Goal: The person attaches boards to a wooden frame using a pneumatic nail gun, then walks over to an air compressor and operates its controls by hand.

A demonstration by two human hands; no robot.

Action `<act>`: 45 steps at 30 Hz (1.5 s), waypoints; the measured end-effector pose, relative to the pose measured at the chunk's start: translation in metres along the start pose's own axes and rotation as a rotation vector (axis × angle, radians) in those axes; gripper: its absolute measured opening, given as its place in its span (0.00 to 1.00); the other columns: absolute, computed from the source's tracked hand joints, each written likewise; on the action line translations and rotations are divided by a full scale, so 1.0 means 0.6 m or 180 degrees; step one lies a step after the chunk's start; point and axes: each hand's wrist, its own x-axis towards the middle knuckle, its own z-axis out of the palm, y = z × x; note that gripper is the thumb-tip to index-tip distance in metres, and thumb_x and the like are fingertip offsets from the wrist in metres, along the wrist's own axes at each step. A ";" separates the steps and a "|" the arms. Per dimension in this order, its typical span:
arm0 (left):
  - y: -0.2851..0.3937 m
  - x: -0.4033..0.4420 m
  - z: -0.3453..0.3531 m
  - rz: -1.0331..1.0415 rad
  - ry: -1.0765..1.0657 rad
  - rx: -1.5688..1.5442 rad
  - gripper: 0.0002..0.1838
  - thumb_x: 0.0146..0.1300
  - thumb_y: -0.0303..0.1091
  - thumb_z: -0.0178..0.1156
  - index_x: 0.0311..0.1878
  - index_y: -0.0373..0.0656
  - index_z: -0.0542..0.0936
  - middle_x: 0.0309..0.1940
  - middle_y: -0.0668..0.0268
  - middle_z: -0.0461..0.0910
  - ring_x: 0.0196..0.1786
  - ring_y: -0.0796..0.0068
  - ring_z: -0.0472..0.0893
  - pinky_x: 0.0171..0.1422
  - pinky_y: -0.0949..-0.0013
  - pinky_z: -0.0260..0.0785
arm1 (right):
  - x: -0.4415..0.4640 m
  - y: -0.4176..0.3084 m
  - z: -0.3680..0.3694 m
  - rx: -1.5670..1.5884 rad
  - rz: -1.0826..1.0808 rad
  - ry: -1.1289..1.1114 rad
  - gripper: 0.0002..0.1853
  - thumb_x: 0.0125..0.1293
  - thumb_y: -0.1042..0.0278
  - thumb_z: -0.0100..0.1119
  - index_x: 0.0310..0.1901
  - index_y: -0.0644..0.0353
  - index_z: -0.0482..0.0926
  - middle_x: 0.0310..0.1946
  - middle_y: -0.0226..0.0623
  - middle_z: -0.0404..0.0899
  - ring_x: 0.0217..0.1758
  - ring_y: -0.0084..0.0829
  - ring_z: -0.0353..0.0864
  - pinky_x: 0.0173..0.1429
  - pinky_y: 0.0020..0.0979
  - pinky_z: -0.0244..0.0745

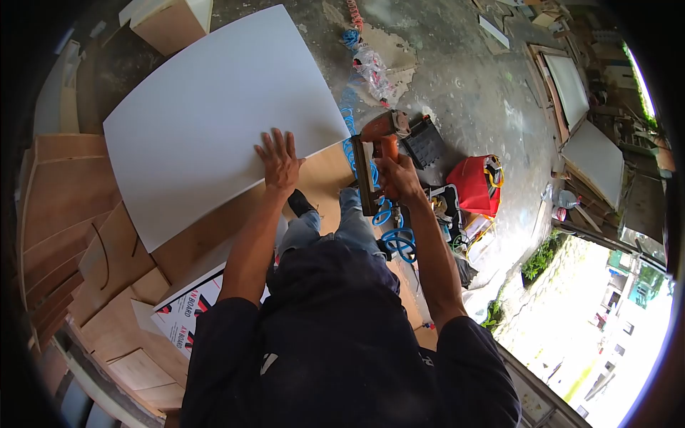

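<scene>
A large white panel (221, 114) lies before me, with a brown wooden board (325, 171) visible beyond its near edge. My left hand (282, 162) rests flat on the panel near that edge, fingers spread. In my right hand (398, 177) is an orange and black nail gun (385, 135), gripped by its handle. Its long dark magazine stands close to the panel's right corner. Whether the tool touches the panel I cannot tell. Blue coiled air hose (399, 244) shows below and behind the nail gun.
Right of the nail gun are a black case (422, 143) and a red bag (474, 187). Wooden shelving (68, 207) and stacked boards stand at left. A pale box (171, 25) sits at the far left. More panels (567, 85) lean at far right, near a bright doorway.
</scene>
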 end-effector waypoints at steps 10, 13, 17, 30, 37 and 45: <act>0.005 0.004 -0.001 -0.0110 -0.0086 -0.0035 0.46 0.66 0.62 0.61 0.80 0.45 0.63 0.80 0.43 0.55 0.79 0.31 0.55 0.74 0.25 0.54 | 0.040 -0.004 0.021 -0.0569 -0.0155 0.0050 0.11 0.67 0.65 0.65 0.32 0.61 0.75 0.21 0.27 0.73 0.18 0.21 0.73 0.22 0.28 0.72; 0.005 0.003 -0.002 -0.0119 -0.0049 -0.0025 0.46 0.66 0.62 0.62 0.80 0.45 0.63 0.80 0.44 0.55 0.79 0.31 0.55 0.74 0.25 0.55 | 0.033 -0.015 0.021 -0.0612 -0.0075 0.0080 0.11 0.66 0.66 0.65 0.31 0.61 0.75 0.21 0.26 0.73 0.18 0.21 0.73 0.21 0.28 0.71; 0.005 0.003 -0.003 -0.0110 -0.0054 -0.0002 0.47 0.65 0.62 0.62 0.80 0.46 0.62 0.80 0.44 0.54 0.79 0.31 0.55 0.74 0.25 0.55 | 0.033 -0.016 0.021 -0.0534 -0.0093 0.0095 0.12 0.65 0.66 0.64 0.28 0.62 0.75 0.19 0.28 0.73 0.17 0.22 0.73 0.22 0.29 0.69; 0.007 0.002 -0.006 -0.0097 0.0034 -0.0085 0.46 0.65 0.61 0.63 0.79 0.45 0.64 0.79 0.43 0.55 0.78 0.31 0.57 0.73 0.25 0.57 | 0.024 -0.008 0.027 -0.0744 -0.0166 0.0056 0.10 0.66 0.68 0.63 0.29 0.62 0.75 0.20 0.27 0.73 0.18 0.20 0.73 0.21 0.29 0.72; 0.007 0.004 -0.004 -0.0146 -0.0155 -0.0139 0.45 0.67 0.61 0.61 0.80 0.47 0.62 0.81 0.45 0.53 0.80 0.31 0.53 0.77 0.26 0.50 | 0.028 0.007 0.028 -0.0719 -0.0217 0.0123 0.11 0.66 0.68 0.63 0.29 0.63 0.75 0.18 0.30 0.74 0.16 0.21 0.74 0.19 0.29 0.73; 0.007 0.003 -0.007 -0.0133 -0.0201 -0.0093 0.44 0.68 0.61 0.61 0.81 0.47 0.61 0.81 0.46 0.52 0.80 0.32 0.53 0.77 0.26 0.49 | 0.005 0.012 0.070 -0.0605 -0.0099 -0.0078 0.10 0.65 0.66 0.61 0.34 0.66 0.77 0.19 0.31 0.75 0.17 0.23 0.74 0.21 0.30 0.70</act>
